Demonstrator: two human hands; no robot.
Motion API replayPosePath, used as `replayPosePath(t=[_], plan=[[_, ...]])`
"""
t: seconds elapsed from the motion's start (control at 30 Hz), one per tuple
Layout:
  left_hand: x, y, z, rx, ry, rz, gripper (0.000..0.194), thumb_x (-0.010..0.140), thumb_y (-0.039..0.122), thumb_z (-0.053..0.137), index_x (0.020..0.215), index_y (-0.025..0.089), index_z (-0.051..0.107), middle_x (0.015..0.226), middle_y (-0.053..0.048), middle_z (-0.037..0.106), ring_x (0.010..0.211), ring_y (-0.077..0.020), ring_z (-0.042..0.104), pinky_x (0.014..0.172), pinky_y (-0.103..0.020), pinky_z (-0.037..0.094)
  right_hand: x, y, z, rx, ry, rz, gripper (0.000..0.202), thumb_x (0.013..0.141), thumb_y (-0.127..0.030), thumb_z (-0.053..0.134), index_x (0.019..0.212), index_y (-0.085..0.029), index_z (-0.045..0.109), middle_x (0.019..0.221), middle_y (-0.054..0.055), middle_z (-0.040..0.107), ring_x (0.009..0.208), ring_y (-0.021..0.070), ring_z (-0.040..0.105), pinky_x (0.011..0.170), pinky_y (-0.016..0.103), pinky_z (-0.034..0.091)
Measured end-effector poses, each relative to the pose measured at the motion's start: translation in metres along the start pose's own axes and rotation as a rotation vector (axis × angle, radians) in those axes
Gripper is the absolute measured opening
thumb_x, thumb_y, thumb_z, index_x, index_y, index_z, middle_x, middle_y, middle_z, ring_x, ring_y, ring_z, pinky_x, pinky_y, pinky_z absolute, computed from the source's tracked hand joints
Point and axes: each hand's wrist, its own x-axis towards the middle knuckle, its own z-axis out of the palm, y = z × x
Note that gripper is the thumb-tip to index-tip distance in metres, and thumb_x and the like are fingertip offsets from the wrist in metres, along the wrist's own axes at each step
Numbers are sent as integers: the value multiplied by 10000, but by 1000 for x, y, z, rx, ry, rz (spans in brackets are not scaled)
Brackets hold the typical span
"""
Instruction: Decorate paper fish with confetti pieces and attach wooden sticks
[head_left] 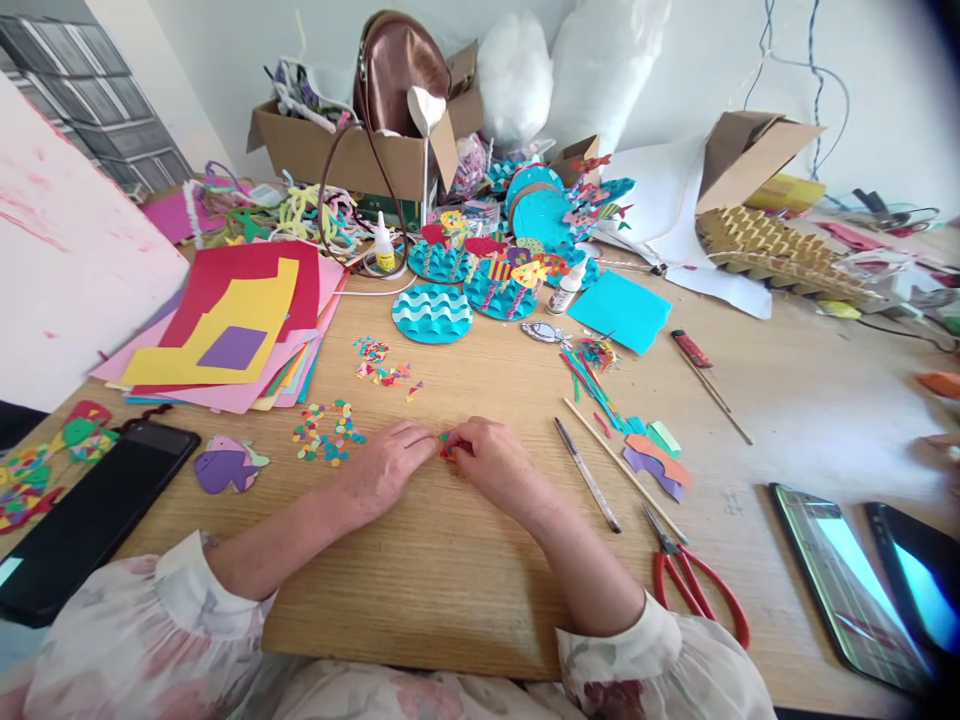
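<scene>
A small multicoloured paper piece [445,448] lies between my fingertips, mostly covered, low over the wooden table. My right hand [489,462] pinches it from the right, with the fingers curled down. From the left, the fingertips of my left hand [388,468] meet its edge, fingers together and thumb hidden. Left of that hand lie scattered paper dots [328,432]. Small paper triangles [386,374] are spread farther back. A purple paper fish [226,466] rests at the left. Right of my right hand are a pen [587,474], a wooden stick [626,470] and red-handled scissors [694,580].
Stacked coloured paper [225,300] lies at left, near a black phone [97,510]. Glue bottles [385,245], blue paper discs [433,314] and cardboard boxes [352,155] fill the back. More phones [840,580] lie at right. Paper strips [592,390] and a blue sheet [621,310] sit right of centre.
</scene>
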Motion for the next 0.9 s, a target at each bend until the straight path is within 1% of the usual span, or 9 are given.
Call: replayPosePath(t=[0.2, 0.37, 0.43, 0.57, 0.7, 0.8, 0.9], plan=[[0, 1, -1, -5, -16, -19, 286, 869, 68, 317, 992, 127, 569, 951, -69, 600, 921, -170, 528, 822, -308, 463, -1, 1, -1, 16, 24, 18, 280, 756, -138, 421, 846, -190, 682, 884, 46, 669, 809, 145, 587, 669, 222, 367], [1, 2, -3, -2, 1, -1, 302, 871, 57, 300, 1008, 117, 562, 952, -68, 603, 914, -167, 528, 824, -304, 466, 1, 1, 0, 11, 26, 7, 276, 751, -136, 423, 832, -189, 682, 866, 44, 672, 798, 143, 584, 662, 222, 364], [1, 2, -3, -4, 1, -5, 304, 871, 58, 299, 1009, 119, 563, 954, -69, 602, 917, -167, 528, 825, -304, 468, 1, 1, 0, 8, 41, -5, 275, 752, -135, 421, 829, -183, 681, 857, 46, 671, 791, 141, 582, 660, 220, 364], [0, 3, -3, 9, -1, -14, 298, 874, 67, 301, 982, 114, 575, 958, -78, 601, 920, -172, 529, 827, -302, 468, 2, 1, 1, -12, 21, -34, 265, 755, -140, 432, 825, -183, 684, 835, 47, 668, 775, 140, 578, 653, 220, 362], [1, 4, -3, 18, -2, -15, 298, 872, 66, 306, 989, 119, 575, 951, -76, 603, 913, -172, 531, 825, -297, 468, 2, 1, 2, -3, 38, -30, 265, 760, -137, 432, 824, -189, 684, 834, 44, 667, 771, 137, 578, 653, 218, 364], [0, 3, -2, 9, -5, -7, 298, 869, 64, 312, 1008, 114, 571, 962, -81, 603, 924, -175, 527, 831, -301, 465, 1, 2, -1, 15, 32, -25, 265, 755, -134, 441, 829, -191, 690, 838, 44, 671, 773, 142, 583, 653, 221, 366], [-1, 1, -1, 1, 3, 1, 296, 867, 62, 321, 1028, 111, 565, 976, -84, 600, 937, -178, 522, 842, -306, 459, -2, 2, -7, 57, 57, 9, 261, 758, -134, 451, 838, -190, 693, 864, 44, 675, 787, 140, 588, 662, 218, 370]])
